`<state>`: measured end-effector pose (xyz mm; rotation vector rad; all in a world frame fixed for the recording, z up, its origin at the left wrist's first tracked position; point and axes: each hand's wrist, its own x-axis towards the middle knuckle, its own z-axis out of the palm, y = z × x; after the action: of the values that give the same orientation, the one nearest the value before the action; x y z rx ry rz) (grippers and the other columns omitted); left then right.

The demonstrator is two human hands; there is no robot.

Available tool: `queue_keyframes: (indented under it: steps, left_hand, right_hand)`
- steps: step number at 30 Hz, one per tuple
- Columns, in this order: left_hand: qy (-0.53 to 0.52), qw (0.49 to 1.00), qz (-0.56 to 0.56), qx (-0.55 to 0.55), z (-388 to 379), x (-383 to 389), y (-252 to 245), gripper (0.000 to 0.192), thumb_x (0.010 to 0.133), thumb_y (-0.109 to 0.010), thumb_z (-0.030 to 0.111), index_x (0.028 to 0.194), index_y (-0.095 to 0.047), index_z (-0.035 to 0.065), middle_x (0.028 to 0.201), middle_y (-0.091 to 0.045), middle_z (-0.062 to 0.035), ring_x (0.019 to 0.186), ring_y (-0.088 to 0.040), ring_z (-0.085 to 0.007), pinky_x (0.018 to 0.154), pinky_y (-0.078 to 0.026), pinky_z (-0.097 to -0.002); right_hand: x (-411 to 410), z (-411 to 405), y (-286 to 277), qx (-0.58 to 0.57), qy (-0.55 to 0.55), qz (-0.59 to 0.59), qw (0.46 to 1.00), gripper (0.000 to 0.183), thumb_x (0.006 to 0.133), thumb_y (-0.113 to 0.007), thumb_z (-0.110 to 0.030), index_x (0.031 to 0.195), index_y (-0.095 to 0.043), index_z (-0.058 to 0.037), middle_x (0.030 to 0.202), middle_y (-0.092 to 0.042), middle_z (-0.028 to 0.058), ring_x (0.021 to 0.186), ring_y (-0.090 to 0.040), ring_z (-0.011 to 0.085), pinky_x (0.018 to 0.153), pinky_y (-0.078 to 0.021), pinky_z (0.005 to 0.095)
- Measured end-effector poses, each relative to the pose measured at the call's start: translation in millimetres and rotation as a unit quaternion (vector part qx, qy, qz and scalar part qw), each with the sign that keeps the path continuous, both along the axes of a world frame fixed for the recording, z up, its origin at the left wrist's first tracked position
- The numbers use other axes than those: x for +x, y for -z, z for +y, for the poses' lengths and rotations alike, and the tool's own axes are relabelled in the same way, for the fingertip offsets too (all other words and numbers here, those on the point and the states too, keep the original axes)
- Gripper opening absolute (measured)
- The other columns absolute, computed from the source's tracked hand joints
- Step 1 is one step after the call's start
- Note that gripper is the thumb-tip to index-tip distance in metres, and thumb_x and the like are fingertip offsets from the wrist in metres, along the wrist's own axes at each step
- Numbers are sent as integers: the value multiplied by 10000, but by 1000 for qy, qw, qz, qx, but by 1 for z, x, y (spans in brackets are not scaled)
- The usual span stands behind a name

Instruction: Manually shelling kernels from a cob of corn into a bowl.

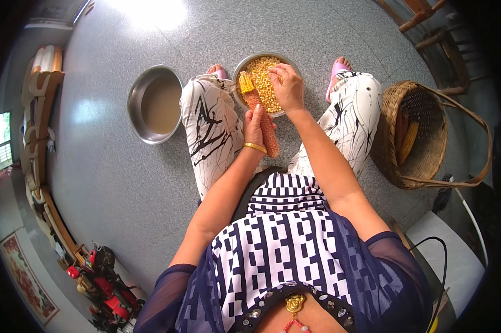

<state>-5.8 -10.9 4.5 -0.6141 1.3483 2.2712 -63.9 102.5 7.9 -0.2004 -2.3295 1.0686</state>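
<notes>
My left hand [254,127] grips a corn cob [262,112] held at a slant, its far end over a metal bowl [236,92]. Most of the cob is bare and reddish; a patch of yellow kernels [246,83] stays on the far end. Loose corn kernels [262,66] fill much of the bowl, which stands on the floor between the feet. My right hand [290,88] hovers over the right side of the bowl with bent fingers, apart from the cob. Its fingertips are partly hidden, so I cannot see whether kernels are in them.
Left of the legs stands a metal basin [134,120] with cloudy liquid. A tipped woven basket [387,137] on the right holds a yellow corn cob [408,141] and reddish bare cobs. Wooden furniture [425,21] is at upper right, a wooden sofa [42,108] far left, a red machine [109,291] lower left.
</notes>
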Motion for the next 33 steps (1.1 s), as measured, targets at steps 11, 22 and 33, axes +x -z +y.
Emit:
queue_keyframes:
  steps: [11, 22, 33]
  left_hand:
    - [11, 999, 28, 11, 2, 0, 0, 240, 785, -521, 315, 810, -432, 94, 589, -509, -42, 437, -492, -126, 392, -416, -228]
    - [16, 999, 21, 44, 2, 0, -4, 222, 792, -505, 320, 824, -444, 109, 586, -516, -36, 428, -494, -120, 385, -414, -218]
    - [3, 999, 25, 28, 1, -1, 3, 245, 785, -515, 327, 829, -432, 100, 593, -514, -42, 432, -492, -126, 384, -409, -217]
  right_hand:
    - [3, -6, -3, -144, -179, -369, 901, 553, 737, -431, -558, 781, -593, -31, 661, -582, 130, 658, -581, 253, 580, -436, 354]
    - [4, -6, 6, -226, -174, -335, 898, 344, 780, -488, -354, 796, -584, -24, 685, -584, 140, 650, -575, 246, 585, -434, 337]
    - [12, -15, -16, -28, -122, -180, 976, 117, 709, -558, -158, 720, -525, -46, 715, -559, 109, 652, -556, 264, 587, -443, 356]
